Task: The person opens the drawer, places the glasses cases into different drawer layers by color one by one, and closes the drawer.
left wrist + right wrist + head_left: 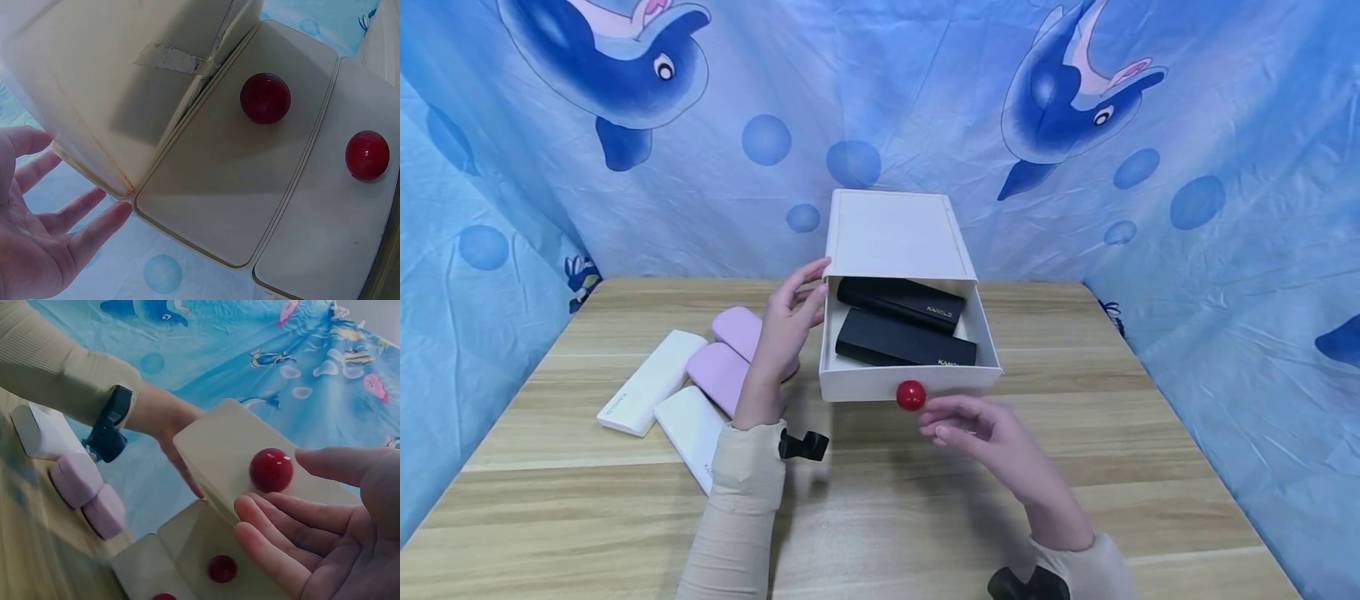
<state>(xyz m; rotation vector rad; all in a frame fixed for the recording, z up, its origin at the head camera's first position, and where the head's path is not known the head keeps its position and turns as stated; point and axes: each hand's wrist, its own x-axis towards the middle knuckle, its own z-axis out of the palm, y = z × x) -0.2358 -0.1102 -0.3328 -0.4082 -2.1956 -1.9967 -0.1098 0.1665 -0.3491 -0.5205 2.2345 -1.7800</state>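
A white drawer cabinet (895, 233) stands on the table with its top drawer (857, 387) pulled out. Two black cases (910, 337) with gold lettering lie inside, one behind the other. My left hand (788, 321) touches the cabinet's left side with spread fingers, also visible in the left wrist view. By the red knob (911, 395) on the drawer front is my right hand (992, 437), its fingers loosely bent. In the right wrist view, thumb and fingers lie around the knob (272, 470) without gripping it. Lower drawer fronts (231, 162) carry red knobs too.
Left of the cabinet, two white cases (653, 382) and two lilac cases (721, 375) lie close together, partly behind my left arm. A blue dolphin-print curtain (910, 100) hangs behind the wooden table (1090, 417) and along its sides.
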